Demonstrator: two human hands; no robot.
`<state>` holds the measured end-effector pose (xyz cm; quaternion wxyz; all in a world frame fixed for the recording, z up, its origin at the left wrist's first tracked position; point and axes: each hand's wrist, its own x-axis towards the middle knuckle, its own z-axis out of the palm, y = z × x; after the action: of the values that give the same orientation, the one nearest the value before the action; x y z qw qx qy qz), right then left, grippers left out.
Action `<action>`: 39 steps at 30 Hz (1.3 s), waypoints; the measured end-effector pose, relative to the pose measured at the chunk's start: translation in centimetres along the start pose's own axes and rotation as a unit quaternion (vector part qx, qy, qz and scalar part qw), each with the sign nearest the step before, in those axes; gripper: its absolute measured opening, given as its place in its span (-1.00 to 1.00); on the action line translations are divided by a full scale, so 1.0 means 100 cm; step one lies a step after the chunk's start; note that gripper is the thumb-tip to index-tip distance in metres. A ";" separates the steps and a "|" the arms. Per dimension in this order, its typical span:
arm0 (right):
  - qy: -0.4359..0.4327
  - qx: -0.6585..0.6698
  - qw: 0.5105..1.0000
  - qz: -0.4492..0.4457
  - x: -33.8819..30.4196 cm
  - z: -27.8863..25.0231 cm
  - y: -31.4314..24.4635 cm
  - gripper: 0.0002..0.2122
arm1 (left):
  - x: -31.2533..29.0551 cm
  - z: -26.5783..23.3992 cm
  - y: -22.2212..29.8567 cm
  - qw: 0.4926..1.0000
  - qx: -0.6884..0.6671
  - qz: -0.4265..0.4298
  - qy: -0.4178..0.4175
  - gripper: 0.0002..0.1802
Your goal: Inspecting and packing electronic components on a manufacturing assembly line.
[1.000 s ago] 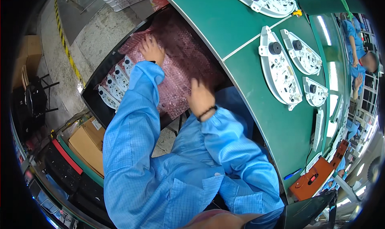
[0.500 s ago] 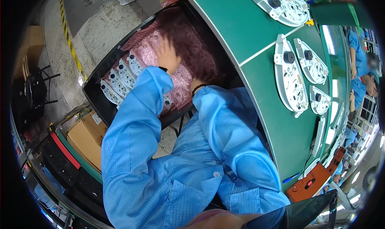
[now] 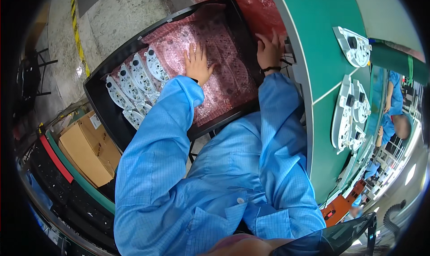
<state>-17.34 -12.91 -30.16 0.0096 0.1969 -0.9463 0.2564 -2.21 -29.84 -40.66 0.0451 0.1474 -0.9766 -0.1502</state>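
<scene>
Out of the bin and up toward the counter's edge went the right hand (image 3: 269,55), which half a second earlier had been over the wrapping; the left hand (image 3: 198,67) remained on the pink bubble wrap (image 3: 219,32). Its fingers were open and spread, palm down, gripping nothing. The right hand's fingers were also open and parted, set against red plastic sheeting (image 3: 244,1) beside the counter (image 3: 309,41); whether they touched it could not be told. A dark band (image 3: 270,69) circled the right wrist.

Beneath the left hand, the pink bubble wrap covered the larger, right-hand part of a black bin (image 3: 245,45), which sat at an angle in front of the worker. At the bin's left end, 4 white circuit panels (image 3: 131,85), each with a black round part near its upper tip, lay side by side in a slanted row next to the wrap. More panels showed just below them, partly hidden by the left blue sleeve (image 3: 159,121).

On the green counter to the right stood 4 further white panels: 1 at the far end (image 3: 352,47) and 3 grouped nearer (image 3: 342,115). An orange case (image 3: 342,207) rested farther down that side. A cardboard box (image 3: 92,148) was at lower left, near the bin, and a co-worker in blue (image 3: 390,92) appeared beyond the counter.
</scene>
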 end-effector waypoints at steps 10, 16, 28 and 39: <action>-0.111 -0.263 0.957 0.044 0.090 0.002 -0.016 -0.69 | 0.003 0.000 0.000 0.998 -0.055 0.000 0.019 -0.12; 0.131 -0.012 0.991 -0.033 0.038 -0.031 -0.072 -0.63 | -0.002 0.000 -0.007 0.998 -0.060 -0.015 0.024 -0.14; 0.166 0.197 0.961 -0.101 -0.153 -0.078 -0.151 -0.69 | -0.013 -0.112 0.007 0.597 -0.789 -0.146 0.018 -0.35; 0.178 0.467 0.865 0.056 -0.262 -0.096 -0.170 -0.78 | -0.014 -0.137 -0.038 0.421 -0.857 -0.292 -0.050 -0.62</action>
<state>12.43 -12.02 -16.80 0.0701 0.0764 -0.7078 0.6988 1.99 -36.70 -28.84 0.0532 0.3008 -0.2420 -0.9209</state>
